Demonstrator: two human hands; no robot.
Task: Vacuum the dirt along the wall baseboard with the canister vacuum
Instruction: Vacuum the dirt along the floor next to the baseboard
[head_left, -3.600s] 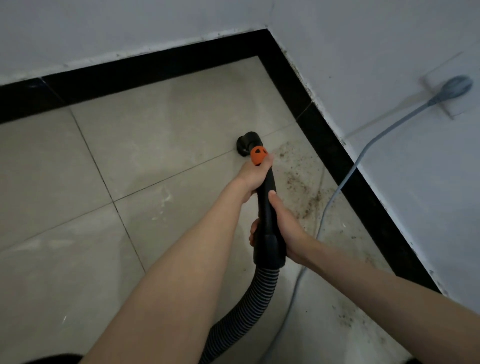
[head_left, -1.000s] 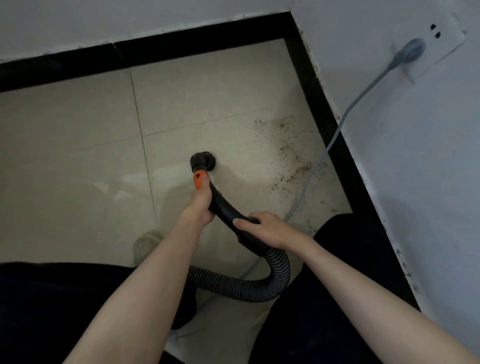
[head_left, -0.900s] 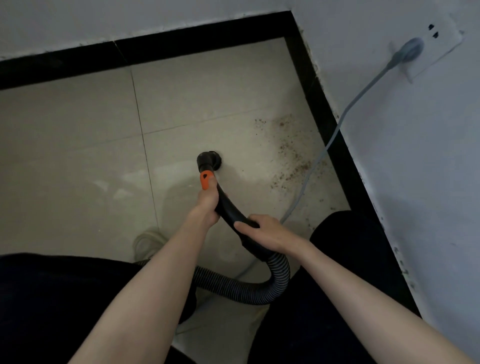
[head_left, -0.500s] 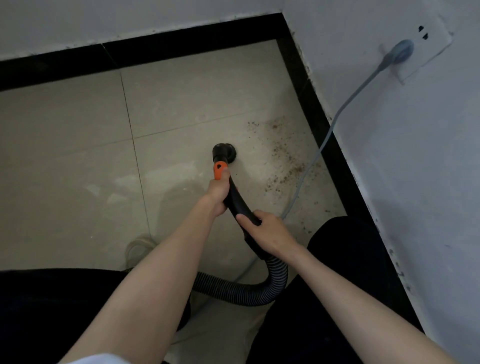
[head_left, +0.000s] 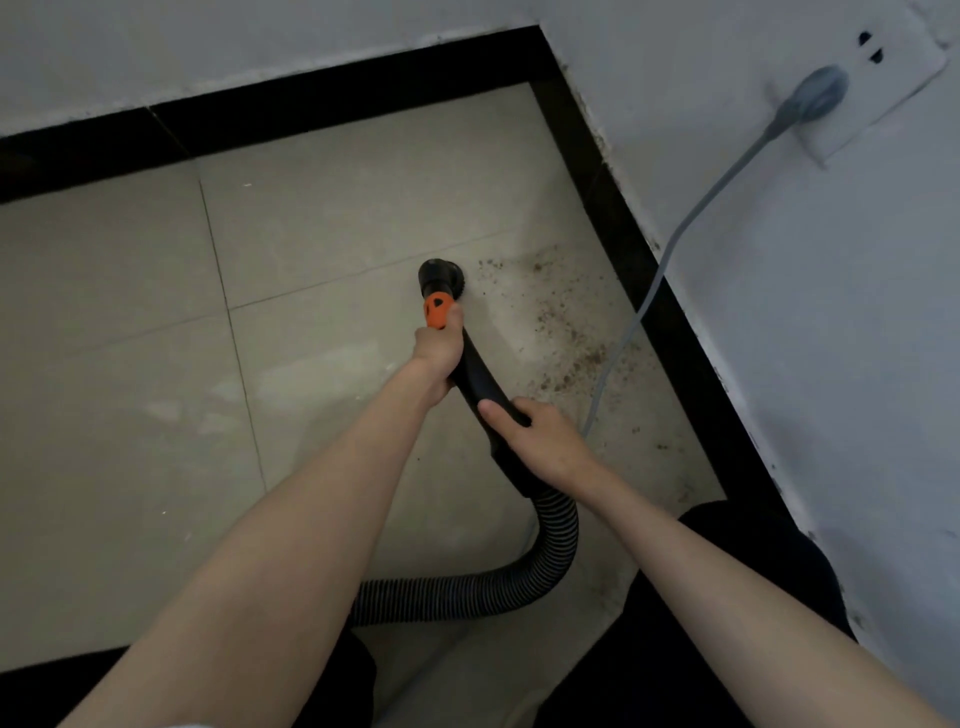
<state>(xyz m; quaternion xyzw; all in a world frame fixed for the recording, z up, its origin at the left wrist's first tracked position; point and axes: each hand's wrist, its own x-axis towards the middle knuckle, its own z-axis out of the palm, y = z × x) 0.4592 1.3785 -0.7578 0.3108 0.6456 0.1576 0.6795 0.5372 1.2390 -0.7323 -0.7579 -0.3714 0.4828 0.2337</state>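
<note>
Step in hand: sweeping the nozzle (head_left: 440, 275) in toward the dirt (head_left: 563, 332), pickup on the main patch not yet started by the look of it. Both hands grasp the vacuum wand: left hand (head_left: 439, 351) is wrapped round the neck just behind the orange collar (head_left: 436, 310), right hand (head_left: 540, 434) grips the curved black handle (head_left: 480, 382) further back, thumb laid along the top. Ribbed hose (head_left: 519, 582) loops behind the right hand and runs off toward the person's lap; the canister itself isn't in view. Landmark is the black baseboard (head_left: 618, 218) on the right-hand wall. Dirt is a scatter of brown specks on the floor tile (head_left: 322, 218) alongside that baseboard, densest near its foot, thinning out away from it. Nozzle mouth sits down on or very close to the tile, can't tell which, on the side of the scatter away from the baseboard, just beside the outermost specks. Grey power cord (head_left: 670, 260) drops from the wall socket (head_left: 883, 67) above the baseboard and trails across the tile through the dirt. Next move, my read: push the nozzle toward the baseboard into the dense band, then track along the baseboard's foot toward the person. Keep the mouth low and steer around the cord, since suction could grab it or drag it through the specks.
</note>
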